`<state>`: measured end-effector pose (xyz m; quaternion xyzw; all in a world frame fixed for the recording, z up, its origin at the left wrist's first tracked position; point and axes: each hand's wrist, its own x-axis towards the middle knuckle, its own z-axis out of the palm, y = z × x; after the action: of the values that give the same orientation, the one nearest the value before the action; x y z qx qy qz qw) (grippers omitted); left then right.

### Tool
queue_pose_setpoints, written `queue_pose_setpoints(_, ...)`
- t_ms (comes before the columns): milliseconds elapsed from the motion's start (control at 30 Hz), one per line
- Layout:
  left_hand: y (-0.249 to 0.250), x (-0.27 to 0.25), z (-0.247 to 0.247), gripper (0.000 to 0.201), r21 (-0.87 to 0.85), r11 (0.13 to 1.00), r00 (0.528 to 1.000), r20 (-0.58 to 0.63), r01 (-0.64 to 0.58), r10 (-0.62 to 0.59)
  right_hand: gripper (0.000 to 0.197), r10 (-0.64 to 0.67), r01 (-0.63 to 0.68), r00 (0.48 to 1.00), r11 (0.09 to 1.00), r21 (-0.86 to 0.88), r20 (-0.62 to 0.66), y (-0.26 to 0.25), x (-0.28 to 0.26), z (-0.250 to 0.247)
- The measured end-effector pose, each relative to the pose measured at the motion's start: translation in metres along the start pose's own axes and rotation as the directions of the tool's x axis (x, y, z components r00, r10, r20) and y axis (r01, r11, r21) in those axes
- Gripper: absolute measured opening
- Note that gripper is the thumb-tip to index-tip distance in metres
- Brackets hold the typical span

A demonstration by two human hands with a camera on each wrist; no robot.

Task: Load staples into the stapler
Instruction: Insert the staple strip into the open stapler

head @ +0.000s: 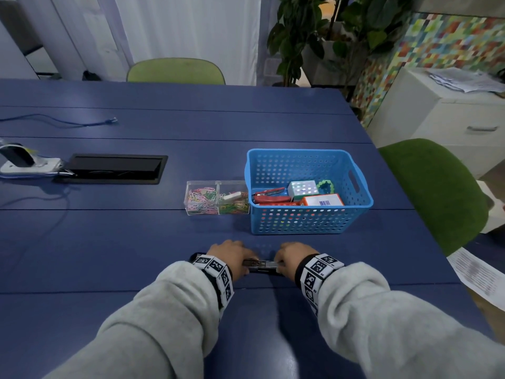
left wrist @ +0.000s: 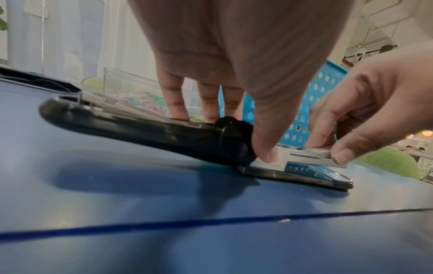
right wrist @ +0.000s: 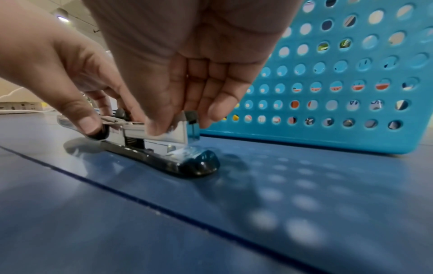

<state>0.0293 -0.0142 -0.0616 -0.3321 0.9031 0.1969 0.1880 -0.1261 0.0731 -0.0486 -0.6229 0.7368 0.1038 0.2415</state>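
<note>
On the far left of the blue table (head: 109, 242), a white power strip (head: 30, 165) is lying beside a black recessed cable hatch (head: 112, 168), with a blue cable (head: 68, 122) trailing farther back. Right of the hatch, a clear two-compartment box (head: 217, 197) is standing, filled with coloured paper clips, just beside the left wall of a blue perforated basket (head: 308, 218). Inside the basket, a red stapler (head: 270, 197), a white dotted box (head: 304, 189), a green ring-shaped item (head: 325, 185) and an orange-and-white carton (head: 322, 200) are being kept. At the near edge, in front of the basket, a black stapler (head: 259, 265) is lying on the table, opened out: its black top cover (left wrist: 140, 129) is folded back to the left and its metal magazine (right wrist: 161, 131) is raised over the base (right wrist: 178, 163). The hinge end is being gripped by the left hand (head: 231, 254), thumb (left wrist: 264, 148) pressed against the near side and fingers (left wrist: 173, 100) reaching down on the far side. The front of the magazine is being pinched by the right hand (head: 293, 255), thumb (right wrist: 157, 122) on the near metal wall and fingers (right wrist: 218, 109) curled behind it. Whether staples are already lying in the channel cannot be told. Farther right, a green chair (head: 437, 192) is standing at the table's edge, a printed sheet (head: 478, 274) is lying near the corner, and a white drawer cabinet (head: 451, 119) with papers on it is standing behind.
</note>
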Motion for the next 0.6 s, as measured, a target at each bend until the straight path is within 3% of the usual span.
queue_pose_setpoints(200, -0.013, -0.001, -0.001, 0.051, -0.066, 0.998, 1.0, 0.014, 0.02, -0.019, 0.029, 0.016, -0.016, 1.0, 0.999, 0.04, 0.007, 0.002, 0.002, -0.001)
queue_pose_setpoints(400, -0.015, -0.002, 0.005, 0.047, -0.075, 0.997, 1.0, -0.008, 0.002, -0.002, 0.032, -0.033, 0.032, 0.999, 0.998, -0.05, -0.026, -0.005, 0.003, 0.001)
queue_pose_setpoints(600, -0.016, -0.001, 0.006, 0.046, -0.071, 0.997, 1.0, -0.01, -0.013, 0.012, 0.03, -0.029, 0.03, 0.999, 0.999, 0.026, -0.042, -0.004, 0.005, 0.002)
